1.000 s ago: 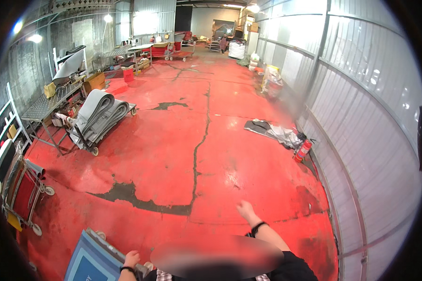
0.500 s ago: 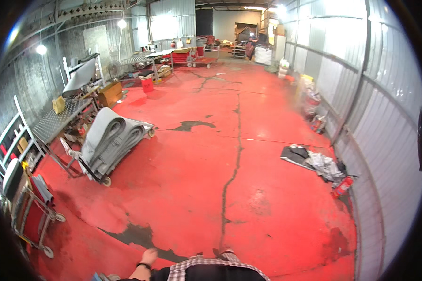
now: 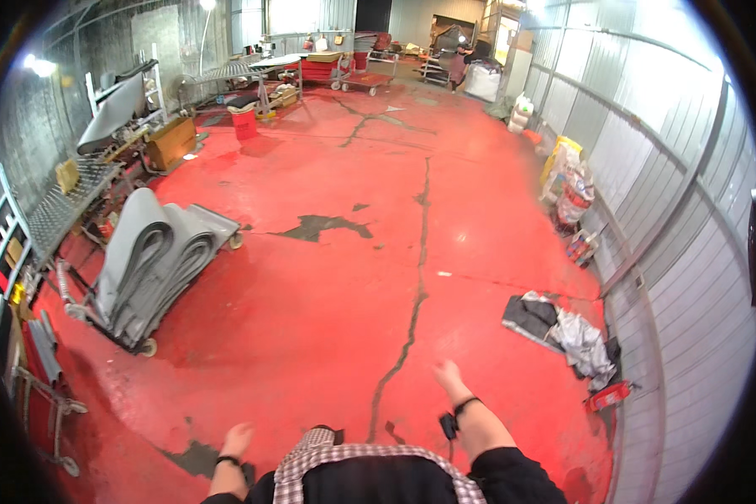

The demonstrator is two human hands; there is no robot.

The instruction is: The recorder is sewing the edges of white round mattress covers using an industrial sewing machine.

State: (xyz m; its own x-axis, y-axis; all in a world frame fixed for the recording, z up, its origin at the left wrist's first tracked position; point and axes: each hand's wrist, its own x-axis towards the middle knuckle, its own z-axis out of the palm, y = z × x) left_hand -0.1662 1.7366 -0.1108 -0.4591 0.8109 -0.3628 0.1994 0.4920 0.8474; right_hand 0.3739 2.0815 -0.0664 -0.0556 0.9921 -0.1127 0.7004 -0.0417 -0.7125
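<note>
My left hand (image 3: 238,438) hangs low in front of my body over the red floor (image 3: 311,336), with a black band at its wrist. My right hand (image 3: 448,375) reaches further forward, also above the floor. Both hands look loosely open and hold nothing that I can see, though their fingers are small and a little blurred. A black band (image 3: 467,406) circles the right wrist, with a small black device (image 3: 449,426) beside it. I wear a checked apron (image 3: 344,454) over dark clothes. Neither hand touches anything around it.
Left stands a trolley loaded with folded grey sheets (image 3: 155,260), near a perforated metal bench (image 3: 76,202) and a cart frame (image 3: 55,412). A red bucket (image 3: 244,123) is further back. Along the right wall lie sacks (image 3: 571,197), crumpled cloth (image 3: 580,340) and a red fire extinguisher (image 3: 609,396).
My right arm has swung forward into view. The left hand has shifted slightly left and up. The view has moved, and the grey sheets now appear further left and lower.
</note>
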